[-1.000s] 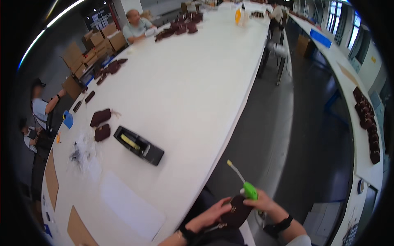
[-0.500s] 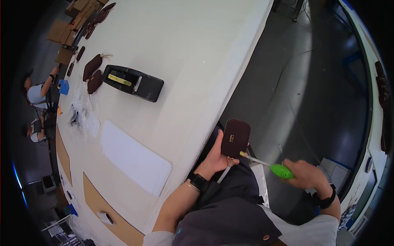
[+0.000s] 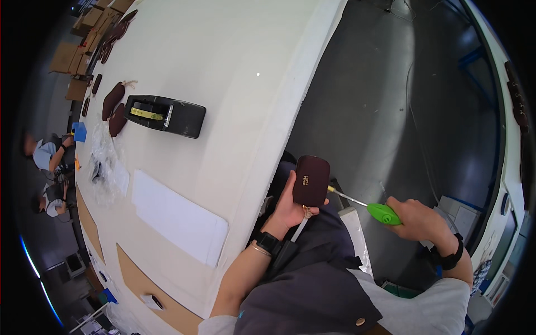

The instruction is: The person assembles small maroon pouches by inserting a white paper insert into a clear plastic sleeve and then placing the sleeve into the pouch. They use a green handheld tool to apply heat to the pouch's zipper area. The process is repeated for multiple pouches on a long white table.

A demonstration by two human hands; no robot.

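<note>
My left hand [image 3: 286, 208] is closed round a small dark brown pouch [image 3: 312, 180], keeping it upright, its flat face with gold lettering turned up. A zip and a gold-coloured clasp [image 3: 307, 211] with a pale strap hang at its lower end, by my fingers. My right hand [image 3: 420, 219] grips a tool with a rounded green handle [image 3: 384, 214], a thin metal shaft and a yellowish tip. That tip lies at the lower right edge of the pouch; whether it touches I cannot tell. My right fingertips are partly hidden behind the handle.
A black tape dispenser [image 3: 166, 115] stands on the white table [image 3: 240, 117]. Beyond it lie two more brown pouches [image 3: 115, 109]. Clear plastic bags [image 3: 103, 167], white sheets [image 3: 178, 218] and brown board [image 3: 151, 287] are spread leftward. Two people work across the table.
The table has shifted leftward in view. The tool's tip has moved up along the pouch's right edge from its lower corner. Both hands keep their hold.
</note>
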